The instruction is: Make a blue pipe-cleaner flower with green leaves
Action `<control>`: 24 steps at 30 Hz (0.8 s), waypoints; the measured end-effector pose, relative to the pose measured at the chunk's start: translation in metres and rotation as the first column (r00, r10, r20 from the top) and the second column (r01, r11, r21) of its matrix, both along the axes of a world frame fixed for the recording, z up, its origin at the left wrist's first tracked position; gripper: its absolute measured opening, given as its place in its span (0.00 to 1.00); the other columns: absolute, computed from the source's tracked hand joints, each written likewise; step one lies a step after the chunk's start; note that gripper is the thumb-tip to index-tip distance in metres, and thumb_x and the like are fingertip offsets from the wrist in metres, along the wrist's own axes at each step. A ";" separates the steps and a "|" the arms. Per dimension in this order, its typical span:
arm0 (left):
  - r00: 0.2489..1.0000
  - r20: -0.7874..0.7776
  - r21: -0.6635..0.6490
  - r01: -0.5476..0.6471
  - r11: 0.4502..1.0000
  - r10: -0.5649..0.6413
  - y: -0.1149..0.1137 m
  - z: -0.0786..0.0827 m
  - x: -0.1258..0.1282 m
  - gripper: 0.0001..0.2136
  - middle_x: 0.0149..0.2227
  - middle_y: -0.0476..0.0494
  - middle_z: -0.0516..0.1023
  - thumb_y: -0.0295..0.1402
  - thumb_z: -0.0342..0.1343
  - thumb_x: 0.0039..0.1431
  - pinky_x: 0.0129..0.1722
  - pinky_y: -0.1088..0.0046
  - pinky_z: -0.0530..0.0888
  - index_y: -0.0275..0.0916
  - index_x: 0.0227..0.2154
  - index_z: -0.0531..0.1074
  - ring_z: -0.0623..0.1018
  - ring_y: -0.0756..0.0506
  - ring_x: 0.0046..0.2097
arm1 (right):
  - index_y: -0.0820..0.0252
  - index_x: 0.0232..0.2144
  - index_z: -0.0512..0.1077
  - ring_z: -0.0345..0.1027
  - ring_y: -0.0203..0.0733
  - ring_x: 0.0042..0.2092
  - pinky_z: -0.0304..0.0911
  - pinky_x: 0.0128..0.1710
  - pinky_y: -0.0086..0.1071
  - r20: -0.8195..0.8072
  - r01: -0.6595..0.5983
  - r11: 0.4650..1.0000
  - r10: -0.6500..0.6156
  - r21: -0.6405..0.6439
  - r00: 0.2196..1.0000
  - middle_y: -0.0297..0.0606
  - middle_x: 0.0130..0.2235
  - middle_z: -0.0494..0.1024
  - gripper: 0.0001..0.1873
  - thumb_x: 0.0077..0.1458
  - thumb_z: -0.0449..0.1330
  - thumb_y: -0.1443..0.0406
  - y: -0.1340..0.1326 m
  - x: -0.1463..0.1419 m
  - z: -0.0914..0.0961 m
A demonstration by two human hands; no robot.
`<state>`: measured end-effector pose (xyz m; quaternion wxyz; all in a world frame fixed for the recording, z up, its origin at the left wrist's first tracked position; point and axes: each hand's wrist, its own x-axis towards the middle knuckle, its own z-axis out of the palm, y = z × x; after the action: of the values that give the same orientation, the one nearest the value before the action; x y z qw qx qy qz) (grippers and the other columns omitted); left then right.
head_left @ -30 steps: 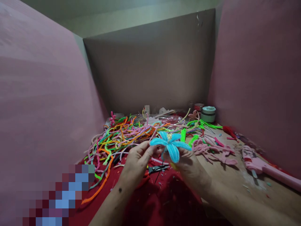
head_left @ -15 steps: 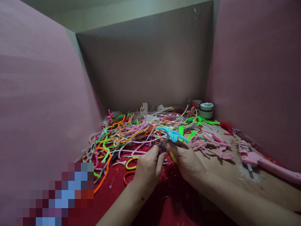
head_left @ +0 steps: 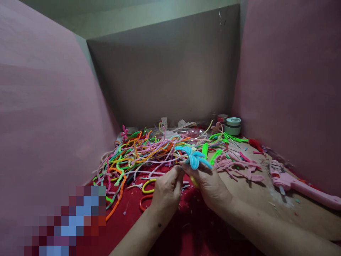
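A light blue pipe-cleaner flower [head_left: 195,159] with looped petals sits at the fingertips, its petals fanned toward the camera. My right hand [head_left: 210,183] is closed around its base. Under those fingers a bit of something yellow [head_left: 195,181] shows; its kind is hidden. My left hand [head_left: 167,188] is closed beside it, thumb and forefinger pinched at a thin dark piece just below the petals. Left of that hand, yellow scissor-like handles [head_left: 148,186] and a red handle loop [head_left: 144,202] lie on the red cloth [head_left: 128,231], partly covered.
A tangled heap of coloured pipe cleaners [head_left: 149,151] spreads behind the hands. Pink pipe-cleaner shapes [head_left: 239,165] and a pink glue gun [head_left: 301,186] lie on brown board at right. A mint lidded jar [head_left: 232,126] stands behind. Pink panels [head_left: 287,89] enclose both sides.
The blue flower has tilted, so its petals now face the camera more and hang slightly lower. Both hands stay close together, with the left fingers drawn into a tighter pinch.
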<state>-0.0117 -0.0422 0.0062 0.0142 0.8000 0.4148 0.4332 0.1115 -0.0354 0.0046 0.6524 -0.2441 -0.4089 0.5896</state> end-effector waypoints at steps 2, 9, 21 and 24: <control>0.997 0.070 -0.113 0.020 0.993 -0.012 -0.001 0.001 0.001 0.09 0.17 0.55 0.61 0.28 0.45 0.60 0.19 0.81 0.60 0.38 0.24 0.65 0.62 0.55 0.18 | 0.56 0.33 0.76 0.66 0.38 0.36 0.61 0.41 0.33 0.031 0.016 1.000 -0.017 0.022 0.999 0.31 0.31 0.75 0.10 0.43 0.66 0.65 -0.002 0.001 0.001; 0.991 0.128 -0.161 0.066 0.985 -0.045 -0.003 0.007 0.003 0.09 0.30 0.50 0.74 0.29 0.48 0.58 0.30 0.79 0.69 0.39 0.42 0.66 0.73 0.52 0.29 | 0.56 0.35 0.76 0.67 0.40 0.37 0.61 0.41 0.35 0.041 0.020 0.999 -0.022 0.037 0.999 0.33 0.32 0.76 0.11 0.45 0.65 0.63 -0.004 0.002 0.000; 0.986 -0.022 0.515 -0.133 0.847 0.168 -0.004 0.034 -0.014 0.19 0.42 0.42 0.69 0.21 0.55 0.52 0.45 0.67 0.69 0.42 0.47 0.66 0.70 0.46 0.45 | 0.54 0.36 0.76 0.67 0.41 0.40 0.60 0.45 0.37 0.053 -0.118 0.992 0.115 0.050 0.992 0.33 0.36 0.77 0.12 0.45 0.65 0.63 -0.017 -0.004 0.007; 0.979 -0.082 0.541 -0.113 0.833 0.187 -0.004 0.033 -0.018 0.17 0.39 0.43 0.71 0.20 0.55 0.52 0.42 0.67 0.70 0.41 0.45 0.68 0.71 0.46 0.42 | 0.54 0.36 0.76 0.68 0.41 0.39 0.59 0.46 0.37 0.061 -0.133 0.991 0.130 0.034 0.990 0.33 0.35 0.77 0.12 0.45 0.65 0.64 -0.019 -0.005 0.008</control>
<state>-0.0301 -0.0459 0.0397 -0.2701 0.7640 0.3397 0.4774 0.1060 -0.0547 0.0130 0.6043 -0.2212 -0.4544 0.6159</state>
